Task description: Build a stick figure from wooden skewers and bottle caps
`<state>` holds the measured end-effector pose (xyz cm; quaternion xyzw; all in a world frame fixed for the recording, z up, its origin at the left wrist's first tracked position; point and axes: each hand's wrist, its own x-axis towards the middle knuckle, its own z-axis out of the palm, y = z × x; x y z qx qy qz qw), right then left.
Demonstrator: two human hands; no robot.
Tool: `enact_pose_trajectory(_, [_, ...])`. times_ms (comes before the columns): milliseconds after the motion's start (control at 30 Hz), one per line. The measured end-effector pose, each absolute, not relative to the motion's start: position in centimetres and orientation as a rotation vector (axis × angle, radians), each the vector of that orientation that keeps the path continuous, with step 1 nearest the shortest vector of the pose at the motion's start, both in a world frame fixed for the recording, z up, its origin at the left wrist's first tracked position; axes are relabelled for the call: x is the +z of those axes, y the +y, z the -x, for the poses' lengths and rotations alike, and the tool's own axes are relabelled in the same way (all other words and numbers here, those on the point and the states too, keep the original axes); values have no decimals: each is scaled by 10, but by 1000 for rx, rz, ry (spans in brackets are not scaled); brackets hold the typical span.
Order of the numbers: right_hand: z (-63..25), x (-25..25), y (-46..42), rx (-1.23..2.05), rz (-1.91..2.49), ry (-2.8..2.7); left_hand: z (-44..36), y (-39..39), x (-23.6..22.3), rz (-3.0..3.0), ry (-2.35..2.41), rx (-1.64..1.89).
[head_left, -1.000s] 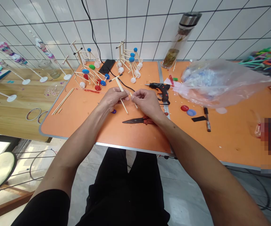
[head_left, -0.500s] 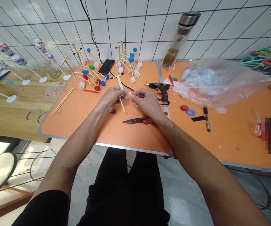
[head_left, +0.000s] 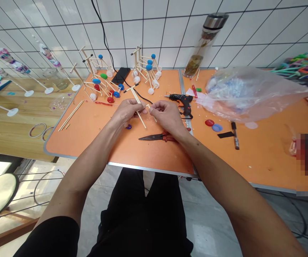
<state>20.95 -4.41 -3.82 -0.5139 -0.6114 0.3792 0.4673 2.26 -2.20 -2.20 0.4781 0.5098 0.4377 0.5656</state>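
My left hand [head_left: 129,110] is closed on a T-shaped frame of thin wooden sticks [head_left: 142,121], whose crossbar has black ends. Close beside it, my right hand [head_left: 164,113] pinches a short piece of wooden stick [head_left: 148,106] between thumb and fingertips. The two hands almost meet above the orange table [head_left: 127,150]. Below my right hand lie pliers [head_left: 154,137] with red handles, partly hidden by the wrist. A black and orange glue gun [head_left: 182,101] rests just beyond that hand. Near my left hand sits a small dark blue cap [head_left: 128,126].
Stick models with coloured caps [head_left: 103,82] and a black phone [head_left: 121,75] stand or lie at the back. Loose sticks [head_left: 70,116] are on the left. To the right are a tall bottle [head_left: 197,53], a plastic bag [head_left: 245,96] and a marker [head_left: 235,135].
The stick frame in my left hand has tilted slightly, its lower end shifting right and its crossbar a little left and down. My right hand has barely moved.
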Motion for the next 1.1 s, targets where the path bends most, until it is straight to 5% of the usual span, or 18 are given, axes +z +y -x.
enact_pose_trajectory(1100, [-209,-37,-45,931,1238,-1524,-27,-24,-21,-1089,1190,994])
